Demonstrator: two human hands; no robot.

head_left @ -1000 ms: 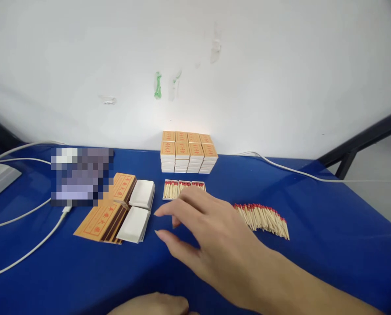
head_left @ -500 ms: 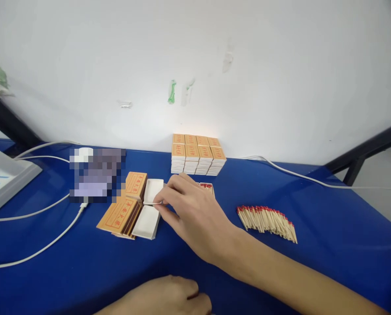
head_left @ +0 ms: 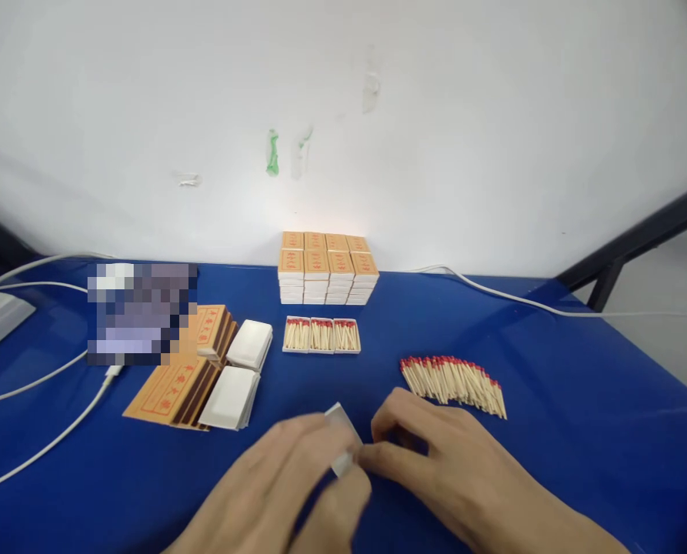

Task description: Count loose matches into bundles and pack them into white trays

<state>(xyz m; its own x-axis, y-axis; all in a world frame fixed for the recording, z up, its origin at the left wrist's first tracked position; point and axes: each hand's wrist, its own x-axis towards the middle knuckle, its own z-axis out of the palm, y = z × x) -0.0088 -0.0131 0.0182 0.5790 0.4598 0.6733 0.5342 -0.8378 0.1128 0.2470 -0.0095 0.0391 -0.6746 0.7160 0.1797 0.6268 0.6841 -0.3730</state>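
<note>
Both hands meet low at centre over the blue table [head_left: 579, 385]. Left hand [head_left: 285, 492] and right hand [head_left: 435, 462] pinch one empty white inner tray [head_left: 343, 435] between their fingertips, just above the cloth and tilted; most of it is hidden. Loose matches [head_left: 452, 381] lie near, right of the hands. Three filled trays [head_left: 321, 335] sit beyond, in front of the stacked matchboxes [head_left: 327, 268]. Orange sleeves [head_left: 170, 388] and empty tray stacks [head_left: 231, 396] lie left, touching.

Loose matches [head_left: 452, 378] lie right of three filled trays [head_left: 321, 335], before stacked boxes [head_left: 327, 267].
</note>
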